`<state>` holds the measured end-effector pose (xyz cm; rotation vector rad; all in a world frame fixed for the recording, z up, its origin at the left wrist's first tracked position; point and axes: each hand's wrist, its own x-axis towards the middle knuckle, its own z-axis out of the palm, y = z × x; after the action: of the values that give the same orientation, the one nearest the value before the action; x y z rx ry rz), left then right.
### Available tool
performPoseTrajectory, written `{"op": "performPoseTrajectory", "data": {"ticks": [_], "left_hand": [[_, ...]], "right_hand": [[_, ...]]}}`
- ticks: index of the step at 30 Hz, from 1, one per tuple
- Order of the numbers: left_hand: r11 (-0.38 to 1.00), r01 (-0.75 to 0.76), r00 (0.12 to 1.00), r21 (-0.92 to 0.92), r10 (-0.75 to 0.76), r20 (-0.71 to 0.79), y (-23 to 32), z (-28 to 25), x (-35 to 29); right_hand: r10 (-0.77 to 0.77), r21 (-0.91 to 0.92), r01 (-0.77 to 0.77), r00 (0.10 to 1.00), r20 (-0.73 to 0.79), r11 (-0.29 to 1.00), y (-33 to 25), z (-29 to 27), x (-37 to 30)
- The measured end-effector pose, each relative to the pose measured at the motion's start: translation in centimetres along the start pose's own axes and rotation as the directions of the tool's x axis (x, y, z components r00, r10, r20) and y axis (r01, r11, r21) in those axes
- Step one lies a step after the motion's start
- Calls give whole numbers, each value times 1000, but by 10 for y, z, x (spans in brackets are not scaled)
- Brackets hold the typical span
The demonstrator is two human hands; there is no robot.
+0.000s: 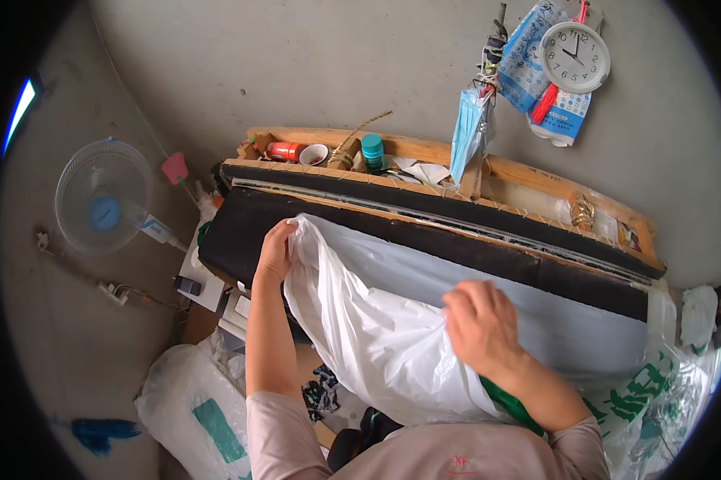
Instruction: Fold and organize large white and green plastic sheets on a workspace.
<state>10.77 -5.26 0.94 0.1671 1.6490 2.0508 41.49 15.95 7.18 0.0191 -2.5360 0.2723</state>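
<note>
A large, thin white plastic sheet (376, 324) hangs in folds in front of me, over a long black padded surface (256, 228). My left hand (275, 252) is closed on its upper left corner, fingertips pinching the edge. Farther right and lower, my right hand (482, 326) is curled with its fingertips against the plastic's folded edge, slightly blurred. Behind the fold lies a flat, pale grey-blue layer (552, 316) along the black surface. Whether it belongs to the same plastic, I cannot tell. Green print shows on clear-white plastic (636, 392) at the right.
A wooden ledge (520, 172) at the back holds a red container (284, 151), a small bowl (314, 154) and a teal jar (372, 151). A fan (104, 200) stands left. Face masks (467, 132) and a clock (575, 58) hang above. A stuffed plastic bag (188, 396) sits lower left.
</note>
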Motion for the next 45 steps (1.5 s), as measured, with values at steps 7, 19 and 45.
{"op": "performPoseTrajectory", "data": {"ticks": [7, 19, 45], "left_hand": [[931, -97, 983, 353, 144, -110, -19, 5, 21], [579, -269, 687, 769, 675, -268, -40, 25, 5], [52, 66, 793, 996, 603, -84, -45, -13, 34]], "right_hand": [[-418, 382, 222, 704, 574, 897, -61, 66, -55], [-355, 529, -347, 455, 817, 774, -65, 55, -62], [809, -682, -559, 33, -587, -472, 69, -296, -507]]}}
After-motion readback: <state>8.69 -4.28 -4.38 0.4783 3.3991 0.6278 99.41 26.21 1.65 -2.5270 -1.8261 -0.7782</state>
